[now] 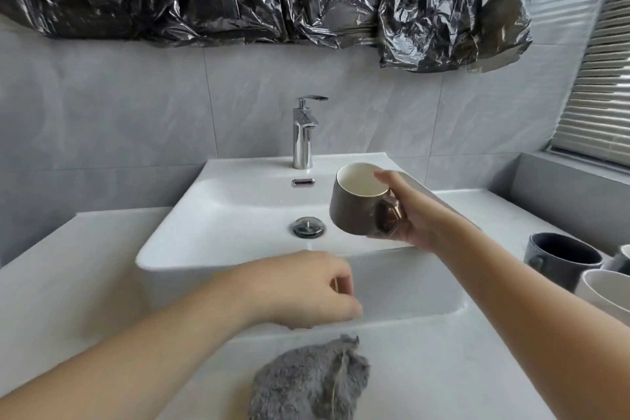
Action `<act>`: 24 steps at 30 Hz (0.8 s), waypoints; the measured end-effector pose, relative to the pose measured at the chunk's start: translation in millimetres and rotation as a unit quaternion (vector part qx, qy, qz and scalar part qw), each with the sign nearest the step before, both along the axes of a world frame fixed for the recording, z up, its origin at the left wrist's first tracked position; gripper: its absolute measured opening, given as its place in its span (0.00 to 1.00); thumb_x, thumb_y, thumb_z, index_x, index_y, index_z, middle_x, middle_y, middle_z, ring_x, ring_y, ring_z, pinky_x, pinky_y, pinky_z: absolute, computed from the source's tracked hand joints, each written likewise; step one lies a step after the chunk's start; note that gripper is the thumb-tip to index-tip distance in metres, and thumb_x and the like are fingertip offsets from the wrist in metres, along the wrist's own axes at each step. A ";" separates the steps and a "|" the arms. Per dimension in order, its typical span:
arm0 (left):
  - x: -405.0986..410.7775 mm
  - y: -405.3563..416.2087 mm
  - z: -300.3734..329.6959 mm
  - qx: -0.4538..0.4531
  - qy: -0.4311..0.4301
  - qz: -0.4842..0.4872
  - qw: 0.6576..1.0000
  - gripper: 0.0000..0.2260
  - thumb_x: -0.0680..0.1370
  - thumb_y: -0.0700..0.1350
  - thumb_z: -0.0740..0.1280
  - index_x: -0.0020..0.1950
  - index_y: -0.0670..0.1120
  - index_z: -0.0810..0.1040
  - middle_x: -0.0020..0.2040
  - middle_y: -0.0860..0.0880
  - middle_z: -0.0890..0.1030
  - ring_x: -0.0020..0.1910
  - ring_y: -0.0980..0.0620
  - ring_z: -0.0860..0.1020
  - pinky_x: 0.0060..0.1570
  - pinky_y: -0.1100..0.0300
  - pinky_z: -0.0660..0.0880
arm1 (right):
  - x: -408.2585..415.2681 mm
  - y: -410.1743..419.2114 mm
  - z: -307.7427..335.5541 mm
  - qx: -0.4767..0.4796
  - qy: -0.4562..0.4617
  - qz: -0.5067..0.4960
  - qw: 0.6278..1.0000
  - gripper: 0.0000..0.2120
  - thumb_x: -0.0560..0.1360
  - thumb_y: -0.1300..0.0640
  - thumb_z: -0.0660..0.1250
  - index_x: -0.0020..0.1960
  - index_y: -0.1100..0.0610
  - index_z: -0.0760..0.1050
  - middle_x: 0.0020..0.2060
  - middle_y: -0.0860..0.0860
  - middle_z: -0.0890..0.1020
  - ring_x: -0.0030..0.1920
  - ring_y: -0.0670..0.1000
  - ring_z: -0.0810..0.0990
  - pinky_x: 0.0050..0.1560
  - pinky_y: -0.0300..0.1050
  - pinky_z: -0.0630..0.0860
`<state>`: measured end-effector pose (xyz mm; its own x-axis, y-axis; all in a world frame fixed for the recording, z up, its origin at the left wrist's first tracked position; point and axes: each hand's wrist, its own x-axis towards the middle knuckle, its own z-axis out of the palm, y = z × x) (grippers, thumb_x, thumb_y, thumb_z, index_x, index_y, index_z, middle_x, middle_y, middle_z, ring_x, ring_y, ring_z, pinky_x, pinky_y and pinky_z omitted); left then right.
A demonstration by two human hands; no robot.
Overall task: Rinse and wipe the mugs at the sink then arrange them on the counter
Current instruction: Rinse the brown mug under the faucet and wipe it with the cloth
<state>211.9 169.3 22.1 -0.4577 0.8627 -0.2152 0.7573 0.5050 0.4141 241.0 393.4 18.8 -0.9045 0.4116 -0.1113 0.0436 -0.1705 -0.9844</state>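
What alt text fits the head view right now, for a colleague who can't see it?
The right hand holds a brown mug tilted over the white sink, faucet not running. The left hand hovers loosely curled above a grey cloth; more mugs wait at right.

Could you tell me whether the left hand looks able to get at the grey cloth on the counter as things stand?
Probably yes. The left hand holds nothing and hovers over the sink's front rim, just behind the grey cloth, with nothing between them. The right hand is busy with the brown mug.
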 end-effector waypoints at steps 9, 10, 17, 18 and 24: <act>16.3 -10.4 -45.6 -0.133 0.128 -0.028 0.982 0.13 0.72 0.48 0.70 0.54 0.48 0.74 0.54 0.48 0.78 0.49 0.45 0.77 0.43 0.54 0.74 | 4.5 -10.9 -3.1 0.044 -0.005 -0.038 0.998 0.18 0.76 0.45 0.70 0.58 0.57 0.77 0.49 0.55 0.77 0.49 0.56 0.81 0.53 0.64 0.81; 10.1 -13.9 -39.9 -0.097 0.107 -0.017 0.989 0.11 0.71 0.47 0.70 0.52 0.48 0.73 0.51 0.48 0.79 0.47 0.46 0.77 0.43 0.53 0.74 | 3.6 -9.8 -3.9 0.046 -0.004 -0.044 0.998 0.21 0.76 0.44 0.71 0.60 0.58 0.77 0.50 0.56 0.78 0.50 0.57 0.82 0.51 0.63 0.82; -34.8 -10.2 52.6 0.404 0.003 0.159 0.901 0.11 0.72 0.44 0.68 0.50 0.53 0.70 0.40 0.51 0.79 0.37 0.53 0.75 0.39 0.58 0.74 | 2.6 -6.4 -3.6 0.044 -0.004 -0.060 0.997 0.26 0.73 0.41 0.71 0.60 0.61 0.77 0.53 0.61 0.82 0.46 0.57 0.85 0.48 0.62 0.83; -41.9 -1.3 60.1 0.467 0.027 0.187 0.864 0.14 0.71 0.45 0.68 0.53 0.54 0.68 0.42 0.48 0.79 0.39 0.49 0.75 0.42 0.54 0.74 | 1.3 -5.0 -5.3 0.044 -0.003 -0.057 0.997 0.26 0.74 0.41 0.71 0.60 0.61 0.77 0.50 0.60 0.82 0.45 0.57 0.85 0.48 0.62 0.83; -46.7 62.8 42.2 0.580 0.156 0.193 0.776 0.13 0.75 0.39 0.68 0.54 0.48 0.67 0.51 0.46 0.76 0.46 0.47 0.74 0.41 0.62 0.65 | -3.4 -0.5 -9.4 0.035 -0.002 -0.048 0.998 0.26 0.73 0.39 0.70 0.61 0.59 0.79 0.55 0.63 0.83 0.57 0.60 0.84 0.47 0.61 0.84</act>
